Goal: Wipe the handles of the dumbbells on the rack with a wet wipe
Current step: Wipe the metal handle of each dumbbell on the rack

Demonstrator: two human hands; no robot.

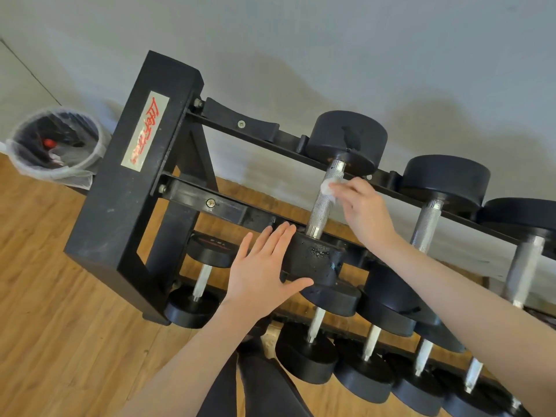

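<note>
Two hands at work on one dumbbell, top tier of the rack [129,182], centre of the frame.

Item: wet wipe [328,188], white, bunched small. Pinched in the fingers of the right hand [361,212] and pressed against the upper part of the knurled steel handle [323,203], just below the far weight head [346,136].

Item: left hand [261,272], fingers straight and spread, palm flat against the near weight head [313,260], gripping nothing; judged to be steadying the dumbbell.

Axis: the handle runs from upper right to lower left, far head toward the wall, near head toward the person. The right hand is the nearer to the handle and already on it; the bare length lies below the wipe, toward the left hand, so the stroke probably runs down along that axis.

Remaining: next handle [427,224] to the right on the same tier; a lower tier of smaller dumbbells [373,341] along the bottom. Bin [57,142], upper left.
</note>
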